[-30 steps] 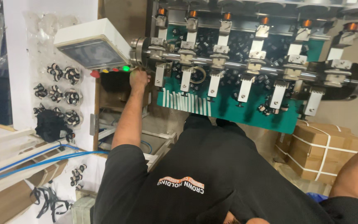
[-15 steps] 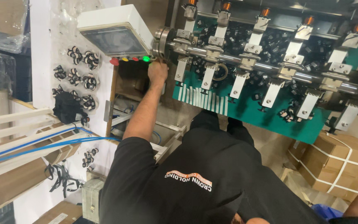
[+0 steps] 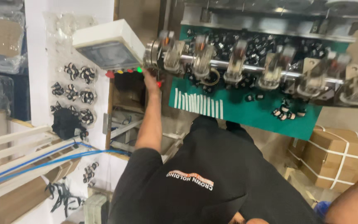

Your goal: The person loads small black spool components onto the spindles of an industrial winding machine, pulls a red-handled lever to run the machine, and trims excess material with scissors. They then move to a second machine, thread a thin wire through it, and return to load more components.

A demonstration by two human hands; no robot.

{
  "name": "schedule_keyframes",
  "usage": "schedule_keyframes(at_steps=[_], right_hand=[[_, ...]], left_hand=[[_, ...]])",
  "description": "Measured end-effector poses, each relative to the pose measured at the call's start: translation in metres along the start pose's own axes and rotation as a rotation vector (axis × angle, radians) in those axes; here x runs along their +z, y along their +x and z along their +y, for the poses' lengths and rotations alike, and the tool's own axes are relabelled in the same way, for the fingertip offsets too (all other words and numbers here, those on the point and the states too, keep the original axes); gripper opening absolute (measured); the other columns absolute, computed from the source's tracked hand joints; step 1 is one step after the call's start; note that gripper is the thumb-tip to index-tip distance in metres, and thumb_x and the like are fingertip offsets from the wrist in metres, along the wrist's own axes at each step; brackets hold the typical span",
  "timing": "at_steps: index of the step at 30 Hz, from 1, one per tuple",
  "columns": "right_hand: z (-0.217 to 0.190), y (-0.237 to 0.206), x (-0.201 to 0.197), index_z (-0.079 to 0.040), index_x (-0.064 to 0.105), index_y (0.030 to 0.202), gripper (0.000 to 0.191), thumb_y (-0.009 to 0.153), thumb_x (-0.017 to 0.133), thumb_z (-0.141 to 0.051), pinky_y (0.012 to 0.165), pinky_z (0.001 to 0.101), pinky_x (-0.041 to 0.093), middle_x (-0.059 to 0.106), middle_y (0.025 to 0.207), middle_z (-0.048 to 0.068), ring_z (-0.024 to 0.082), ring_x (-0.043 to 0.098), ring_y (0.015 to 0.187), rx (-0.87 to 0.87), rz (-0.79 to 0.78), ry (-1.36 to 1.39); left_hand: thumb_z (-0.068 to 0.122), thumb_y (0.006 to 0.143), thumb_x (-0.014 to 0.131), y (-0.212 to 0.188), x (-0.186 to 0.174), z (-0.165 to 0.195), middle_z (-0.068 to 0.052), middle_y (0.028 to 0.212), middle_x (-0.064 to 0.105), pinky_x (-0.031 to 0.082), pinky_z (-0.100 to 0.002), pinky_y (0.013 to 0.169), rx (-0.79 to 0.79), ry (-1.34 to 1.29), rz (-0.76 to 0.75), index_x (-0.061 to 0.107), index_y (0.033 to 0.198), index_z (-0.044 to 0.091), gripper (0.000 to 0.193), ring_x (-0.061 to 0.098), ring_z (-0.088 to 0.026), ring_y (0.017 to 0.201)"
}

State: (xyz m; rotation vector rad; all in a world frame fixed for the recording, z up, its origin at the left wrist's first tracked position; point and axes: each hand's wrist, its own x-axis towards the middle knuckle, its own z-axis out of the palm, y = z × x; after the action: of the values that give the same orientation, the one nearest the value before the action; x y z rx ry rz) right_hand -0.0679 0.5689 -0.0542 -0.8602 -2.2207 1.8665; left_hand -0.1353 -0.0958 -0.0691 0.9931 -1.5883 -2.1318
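Note:
My left hand (image 3: pixel 150 81) reaches up to a row of coloured buttons (image 3: pixel 123 72) under a white control box (image 3: pixel 106 43) with a screen. Its fingertips are at the box's lower edge, beside a small red light (image 3: pixel 158 84); whether they are curled is hidden. Just right of the hand, a steel shaft (image 3: pixel 245 66) carries several metal holders, which look blurred, over a green plate (image 3: pixel 245 112). Only my right forearm (image 3: pixel 353 201) shows, at the bottom right corner; that hand is out of view. My black shirt (image 3: pixel 195 186) fills the lower middle.
A white board (image 3: pixel 73 89) with several black-and-white parts stands at the left. Blue cables (image 3: pixel 42 164) run over white rails (image 3: pixel 17 145). Strapped cardboard boxes (image 3: pixel 336 155) sit at the lower right, below the green plate. A metal frame is behind my arm.
The view has drawn closer and swung, so the control box sits more to the middle. My left hand stays at the buttons. The holders on the shaft, sharp before, are now blurred.

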Motion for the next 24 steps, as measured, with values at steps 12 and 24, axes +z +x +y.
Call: schedule_keyframes(at_steps=[12,24], right_hand=[[-0.062,0.059,0.061,-0.006,0.051,0.161,0.060,0.117,0.042,-0.046,0.126,0.0423,0.044,0.056,0.159,0.012,0.025,0.056,0.146,-0.114,-0.292,0.555],[0.061,-0.061,0.041,-0.012,0.061,0.136,0.053,0.093,0.079,-0.039,0.104,0.0535,0.043,0.059,0.138,0.018,0.041,0.052,0.129,-0.555,-0.293,-0.769]], left_hand=[[0.079,0.099,0.047,-0.019,-0.004,0.018,-0.013,0.107,0.058,0.054,-0.042,0.060,-0.108,-0.095,0.057,0.047,0.127,0.003,0.081,0.071,-0.032,0.082],[0.057,0.094,0.060,-0.165,-0.011,-0.120,-0.006,0.087,0.073,0.054,-0.036,0.054,-0.681,0.632,-0.264,0.067,0.108,0.010,0.050,0.069,-0.019,0.070]])
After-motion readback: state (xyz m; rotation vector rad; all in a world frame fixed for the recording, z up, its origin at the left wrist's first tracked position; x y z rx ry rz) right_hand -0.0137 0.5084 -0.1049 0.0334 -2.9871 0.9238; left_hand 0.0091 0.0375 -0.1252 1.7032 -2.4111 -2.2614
